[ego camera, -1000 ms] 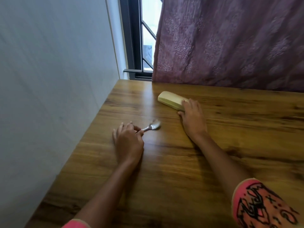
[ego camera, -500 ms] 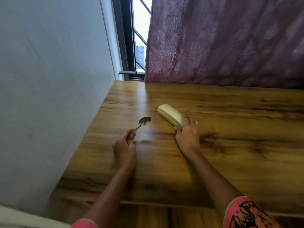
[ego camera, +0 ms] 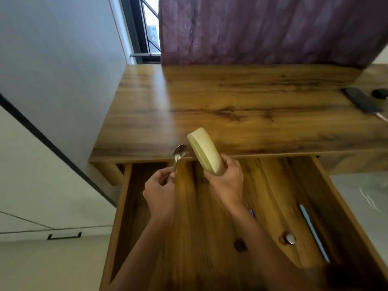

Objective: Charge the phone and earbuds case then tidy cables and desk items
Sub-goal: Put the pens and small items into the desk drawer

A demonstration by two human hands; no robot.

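Lifted off the desk [ego camera: 231, 97], both items now hang over the open drawer [ego camera: 123, 206]. Curled fingers of the left hand [ego camera: 160, 192] hide the handle of the spoon [ego camera: 178, 156], its bowl pointing away. The right hand [ego camera: 226, 181] grips the near end of the pale case [ego camera: 204, 153], whose long axis slants away and leftward.

The tabletop [ego camera: 252, 106] is glossy grained wood, the drawer [ego camera: 273, 185] below it the same wood but duller, the spoon [ego camera: 179, 153] at the tabletop's front edge shiny metal, the pale case [ego camera: 204, 152] beside it smooth and matt, the curtain [ego camera: 262, 28] behind the tabletop textured cloth
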